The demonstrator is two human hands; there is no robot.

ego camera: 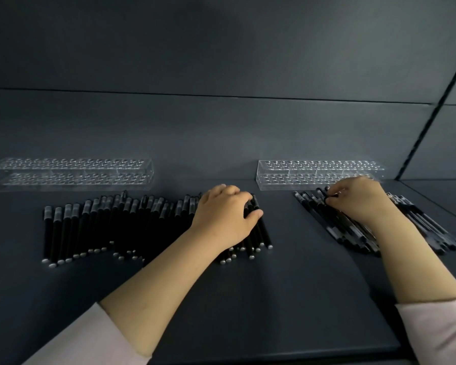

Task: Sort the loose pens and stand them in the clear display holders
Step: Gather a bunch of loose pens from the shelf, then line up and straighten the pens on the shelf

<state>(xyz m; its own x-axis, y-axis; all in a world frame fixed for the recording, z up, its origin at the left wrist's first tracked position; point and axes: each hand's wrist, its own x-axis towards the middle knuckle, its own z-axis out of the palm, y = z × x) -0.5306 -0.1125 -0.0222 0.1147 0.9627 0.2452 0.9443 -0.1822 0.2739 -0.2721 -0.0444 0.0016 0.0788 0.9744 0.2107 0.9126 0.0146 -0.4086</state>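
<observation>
Pale sleeves (84,338) at your near edge, forearms reaching across dark desk (274,299). Your left grip (221,214) curls over right end of left pens (103,222), fingers and thumb closed round a few barrels. Left pens lie flat in long row, silver ends toward you. Your right grip (358,204) pinches far end of one of right pens (419,227), heap lying slanted. Left holder (71,172) and right holder (300,172) stand behind piles, right grip just before right holder.

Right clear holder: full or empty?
Empty: the right holder has no pens standing in its holes; they lie flat on the table before it.
</observation>
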